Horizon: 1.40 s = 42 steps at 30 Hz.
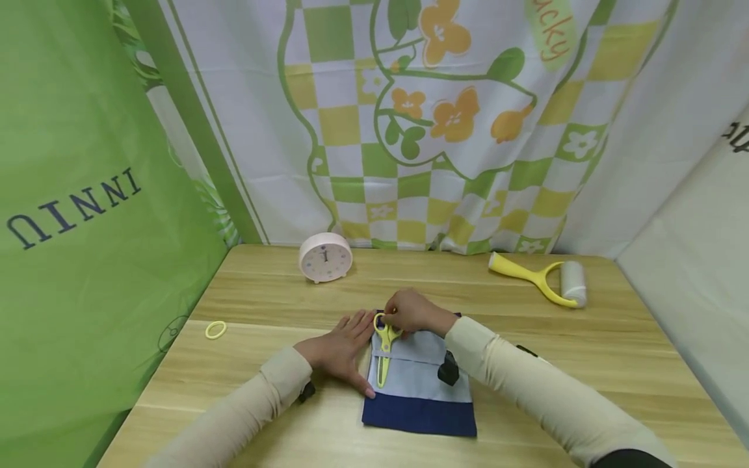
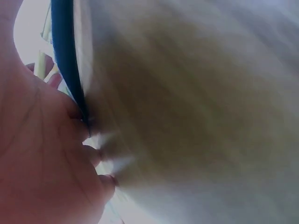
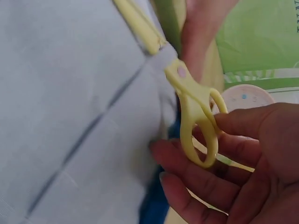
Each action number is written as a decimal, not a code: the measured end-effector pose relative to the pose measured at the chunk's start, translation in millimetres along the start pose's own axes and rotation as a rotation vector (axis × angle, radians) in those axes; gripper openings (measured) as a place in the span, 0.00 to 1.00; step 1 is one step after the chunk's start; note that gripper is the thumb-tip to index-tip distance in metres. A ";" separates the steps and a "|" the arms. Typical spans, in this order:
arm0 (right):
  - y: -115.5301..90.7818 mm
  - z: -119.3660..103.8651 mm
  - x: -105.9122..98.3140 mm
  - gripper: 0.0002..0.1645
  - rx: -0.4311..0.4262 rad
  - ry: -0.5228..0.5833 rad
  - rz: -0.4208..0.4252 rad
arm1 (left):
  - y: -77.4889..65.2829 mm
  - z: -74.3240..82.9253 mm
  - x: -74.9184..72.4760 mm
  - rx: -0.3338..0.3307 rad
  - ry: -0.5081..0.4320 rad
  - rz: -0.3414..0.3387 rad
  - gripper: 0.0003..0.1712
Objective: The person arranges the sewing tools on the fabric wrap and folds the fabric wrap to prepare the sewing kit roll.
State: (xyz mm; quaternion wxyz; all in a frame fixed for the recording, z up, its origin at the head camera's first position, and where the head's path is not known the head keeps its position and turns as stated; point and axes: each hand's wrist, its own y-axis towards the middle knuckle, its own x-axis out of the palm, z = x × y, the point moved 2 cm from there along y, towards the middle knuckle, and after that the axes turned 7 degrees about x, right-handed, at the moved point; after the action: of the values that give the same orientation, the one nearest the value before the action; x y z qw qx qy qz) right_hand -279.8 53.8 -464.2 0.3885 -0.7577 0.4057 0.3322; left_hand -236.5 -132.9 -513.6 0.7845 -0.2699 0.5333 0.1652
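Note:
A pair of yellow scissors (image 1: 385,338) lies along the left side of a grey fabric piece with navy ends (image 1: 418,413). The scissors' blades pass beneath a grey band (image 3: 164,55) sewn across the fabric. My right hand (image 1: 412,311) pinches the scissors' handles between thumb and fingers, with other fingers against the fabric's far edge, as the right wrist view shows. At the fabric's left edge, my left hand (image 1: 342,348) rests with its fingers stretched out and its thumb near the navy end. In the left wrist view, the palm (image 2: 46,154) fills the left side.
A pink round clock (image 1: 326,258) stands at the back of the wooden table (image 1: 281,286). A yellow-handled lint roller (image 1: 541,278) lies at back right, and a yellow ring (image 1: 216,330) at left. A dark thin object (image 1: 526,350) shows beside the right sleeve. Curtains border the table.

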 end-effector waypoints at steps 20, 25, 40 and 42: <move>-16.3 3.8 29.7 0.19 -0.251 -0.035 0.051 | 0.4 2.4 -1.3 -0.028 -0.006 -0.041 0.81; -28.2 9.6 26.8 0.13 -0.318 -0.031 0.114 | 0.4 -1.5 -6.2 -0.014 -0.046 -0.033 0.79; -135.6 93.5 -82.6 0.10 -0.129 -0.148 0.272 | 9.5 10.8 -28.0 0.072 0.001 0.038 0.65; -154.6 111.2 -87.8 0.09 -0.115 -0.175 0.278 | 9.9 10.2 -19.8 0.064 -0.012 0.008 0.67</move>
State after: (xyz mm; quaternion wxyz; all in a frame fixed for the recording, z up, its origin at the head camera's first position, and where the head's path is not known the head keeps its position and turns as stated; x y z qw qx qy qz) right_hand -205.3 237.6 -396.1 0.3288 -0.6835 0.4513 0.4702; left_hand -241.7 -118.3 -494.8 0.7954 -0.2416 0.5344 0.1528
